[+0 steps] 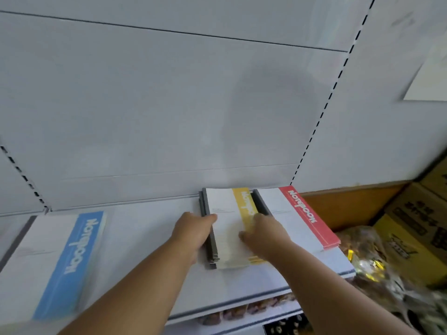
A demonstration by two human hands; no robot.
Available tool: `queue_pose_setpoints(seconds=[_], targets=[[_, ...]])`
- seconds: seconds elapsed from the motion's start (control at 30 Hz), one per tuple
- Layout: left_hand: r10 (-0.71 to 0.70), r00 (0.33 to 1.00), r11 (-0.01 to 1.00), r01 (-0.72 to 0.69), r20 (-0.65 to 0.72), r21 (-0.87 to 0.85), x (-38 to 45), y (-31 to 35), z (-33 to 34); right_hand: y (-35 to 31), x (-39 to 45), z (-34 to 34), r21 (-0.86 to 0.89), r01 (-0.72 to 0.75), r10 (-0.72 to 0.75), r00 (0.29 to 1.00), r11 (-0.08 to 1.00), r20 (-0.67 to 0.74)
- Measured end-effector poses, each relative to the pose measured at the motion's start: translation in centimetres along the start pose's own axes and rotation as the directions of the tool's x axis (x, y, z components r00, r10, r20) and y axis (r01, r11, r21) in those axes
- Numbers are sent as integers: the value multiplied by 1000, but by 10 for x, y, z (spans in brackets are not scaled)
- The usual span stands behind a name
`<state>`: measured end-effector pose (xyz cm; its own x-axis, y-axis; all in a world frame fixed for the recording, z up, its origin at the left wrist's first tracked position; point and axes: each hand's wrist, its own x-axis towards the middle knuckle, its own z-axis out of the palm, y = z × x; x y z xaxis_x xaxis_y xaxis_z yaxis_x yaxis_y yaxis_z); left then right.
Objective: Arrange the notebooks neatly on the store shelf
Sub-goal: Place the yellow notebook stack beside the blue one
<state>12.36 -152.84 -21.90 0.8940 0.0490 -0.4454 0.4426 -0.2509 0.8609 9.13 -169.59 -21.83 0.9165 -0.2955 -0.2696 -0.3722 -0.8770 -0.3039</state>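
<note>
Your shelf (150, 274): three notebook stacks. Middle stack (229, 228) sits at the back, touching the right stack (297, 221); left stack (48, 262) well apart. Your hands flank the middle one. Boxes (411, 228) right of shelf.

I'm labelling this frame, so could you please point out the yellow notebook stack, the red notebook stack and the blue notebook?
yellow notebook stack (227, 228): head view, white cover area.
red notebook stack (303, 210): head view, red band.
blue notebook (72, 257): head view, blue band.
</note>
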Motion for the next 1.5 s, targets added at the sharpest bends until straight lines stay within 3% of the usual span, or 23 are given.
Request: queue_pose_setpoints(seconds=[0.1,0.2,0.27,0.37,0.47,0.6,0.73,0.83,0.93,1.03,1.23,1.37,1.5], targets=[[-62,998,992,60,-14,-110,3,6,9,1,-4,0,77,30,-30,1000,997,4],[19,1000,989,-18,6,-148,-2,7,0,-2,-13,-5,350,34,-40,999,936,8],[122,992,975,-117,18,-189,-12,1,-15,-11,-19,-10,595,74,-74,997,800,-23],[307,952,943,-307,-23,-126,-30,-11,-43,-41,-28,-17,888,124,-125,989,442,-76],[391,918,914,-395,-61,-96,-45,-15,-73,-73,-40,-13,925,188,-182,974,330,-133],[449,891,865,-451,-63,-220,-57,-18,-107,-102,-65,-3,961,175,-273,956,216,-113],[473,876,816,-476,-93,-327,-73,-8,-121,-124,-75,-10,964,155,-84,987,214,-140],[431,883,847,-467,-185,-255,-84,10,-120,-133,-82,-20,957,111,39,991,266,-126],[360,871,869,-443,-334,-221,-92,23,-114,-131,-85,-21,965,100,84,989,243,-123],[369,846,850,-475,-385,-227,-92,24,-112,-129,-90,-24,974,117,118,983,192,-141],[270,868,840,-424,-417,-338,-90,25,-105,-127,-82,-27,950,154,-22,988,272,-154],[142,882,836,-350,-449,-423,-83,39,-105,-123,-77,-23,961,192,-12,981,201,-194],[183,855,819,-406,-486,-405,-82,28,-100,-119,-76,-16,944,244,-92,969,222,-229]])
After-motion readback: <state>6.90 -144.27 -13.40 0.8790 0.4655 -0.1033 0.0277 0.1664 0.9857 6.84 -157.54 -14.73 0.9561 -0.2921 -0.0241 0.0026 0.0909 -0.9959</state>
